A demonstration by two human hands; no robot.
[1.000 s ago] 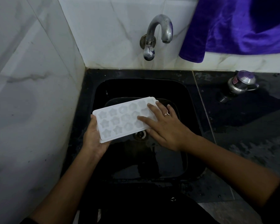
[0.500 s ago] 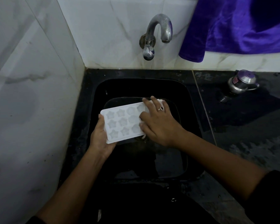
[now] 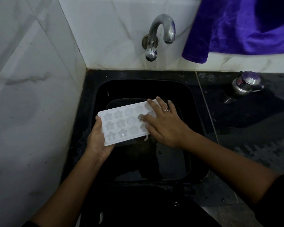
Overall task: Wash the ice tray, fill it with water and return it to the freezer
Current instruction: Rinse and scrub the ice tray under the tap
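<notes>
L hand (image 3: 97, 141) grips ice tray (image 3: 121, 123) end over sink (image 3: 138, 89); R hand (image 3: 164, 126), fingers flat, should rub each cavity firmly.

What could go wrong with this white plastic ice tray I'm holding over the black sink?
Only the left hand grips the white plastic ice tray, at its left end. The right hand merely rests on top with its fingers straight, so the tray could slip and drop into the black sink.
</notes>
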